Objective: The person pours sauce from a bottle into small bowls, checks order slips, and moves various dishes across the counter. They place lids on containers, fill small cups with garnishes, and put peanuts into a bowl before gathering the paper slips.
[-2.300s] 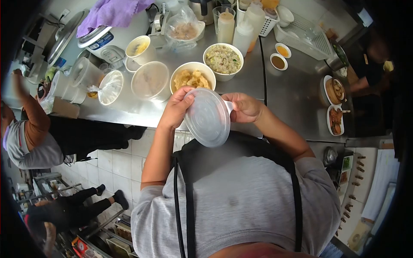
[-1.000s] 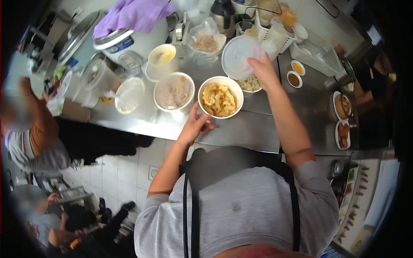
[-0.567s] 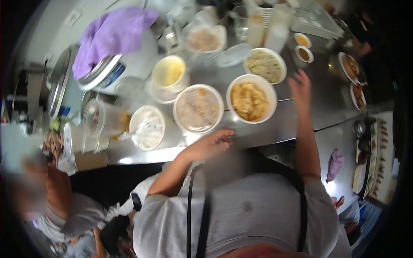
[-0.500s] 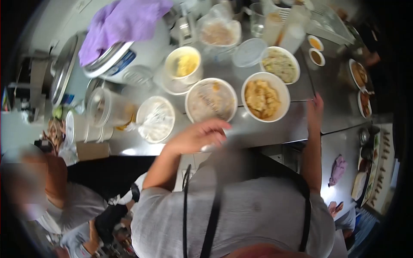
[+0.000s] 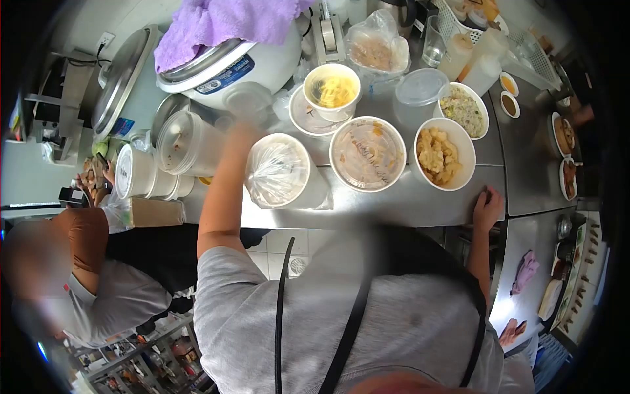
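My left hand [image 5: 244, 134] is smeared by motion. It reaches over the counter beside a round tub closed with clear plastic wrap [image 5: 279, 172], near a clear plastic lid [image 5: 248, 100]; its fingers cannot be made out. My right hand [image 5: 487, 209] rests on the counter's front edge at the right, fingers loosely curled and apart, holding nothing visible. Between my hands stand a lidded tub with handwriting [image 5: 367, 154] and a white bowl of yellow chunks [image 5: 443, 159]. Behind them are a tub of yellow food [image 5: 333, 90] on another lidded tub and a bowl of pale, green-flecked food [image 5: 464, 111].
A large white cooker [image 5: 262, 65] under a purple towel [image 5: 223, 29] stands at the back left. Stacked clear containers [image 5: 187, 141] and white tubs [image 5: 136, 172] crowd the left. Sauce bottles [image 5: 482, 62] stand at the back right. A co-worker [image 5: 111, 289] is at the left.
My left hand has moved from in front of the handwritten tub leftward and away, past the wrapped tub. My right hand has come down onto the counter edge. The view has shifted.
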A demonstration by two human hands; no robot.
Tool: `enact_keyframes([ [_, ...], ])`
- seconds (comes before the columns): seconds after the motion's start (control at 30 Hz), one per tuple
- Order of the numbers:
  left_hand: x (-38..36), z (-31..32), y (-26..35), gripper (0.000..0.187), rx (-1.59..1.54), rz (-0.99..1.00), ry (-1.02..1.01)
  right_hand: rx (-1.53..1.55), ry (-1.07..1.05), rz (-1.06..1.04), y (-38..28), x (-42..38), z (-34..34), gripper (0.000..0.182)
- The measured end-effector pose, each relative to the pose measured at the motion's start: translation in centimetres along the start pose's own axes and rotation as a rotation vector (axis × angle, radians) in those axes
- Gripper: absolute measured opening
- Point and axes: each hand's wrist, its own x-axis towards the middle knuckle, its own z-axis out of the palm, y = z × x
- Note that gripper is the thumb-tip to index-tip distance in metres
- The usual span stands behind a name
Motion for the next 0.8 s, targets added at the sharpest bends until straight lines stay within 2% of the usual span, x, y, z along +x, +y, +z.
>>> enact_keyframes([
  [0.1, 0.7, 0.6, -1.8, 0.048, -0.038, 0.190, -0.019, -0.002, -0.007, 0.005, -0.5, 0.2, -0.1, 0.020],
  [0.2, -1.7, -1.4, -2.5, 0.049, -0.299, 0.194, 0.020, -0.006, -0.009, 0.006, -0.6, 0.2, -0.3, 0.019],
  [0.23, -2.6, -2.1, -2.6, 0.048, -0.352, 0.180, 0.094, -0.008, -0.010, 0.006, -0.6, 0.2, -0.3, 0.019],
  [0.33, -5.0, -3.9, -2.6, 0.047, -0.514, 0.146, 0.272, 0.127, -0.048, 0.113, 0.4, 0.0, 0.0, 0.021],
  [0.43, -6.9, -5.8, -2.1, 0.046, -0.648, 0.129, 0.398, 0.361, 0.063, 0.358, 2.4, -0.3, 1.0, 0.023],
  [0.5, -8.3, -7.1, -1.1, 0.046, -0.687, 0.134, 0.533, 0.595, 0.181, 0.371, 2.8, 0.1, 0.9, 0.024],
  [0.53, -9.1, -8.2, -0.2, 0.045, -0.756, 0.103, 0.530, 0.711, 0.239, 0.376, 2.9, 0.4, 0.8, 0.024],
  [0.6, -10.6, -10.2, 1.6, 0.045, -0.892, 0.041, 0.516, 0.721, 0.232, 0.267, 1.4, 0.9, -0.3, 0.023],
  [0.7, -9.4, -9.9, 1.7, 0.045, -0.812, 0.085, 0.433, 0.585, 0.218, 0.059, -1.6, 2.3, -2.3, 0.022],
  [0.73, -8.3, -8.6, 1.0, 0.044, -0.680, 0.152, 0.525, 0.515, 0.211, -0.017, -2.5, 2.6, -2.8, 0.022],
  [0.8, -6.0, -5.6, -0.3, 0.043, -0.408, 0.290, 0.705, 0.549, 0.191, 0.024, -3.7, 2.7, -3.5, 0.020],
])
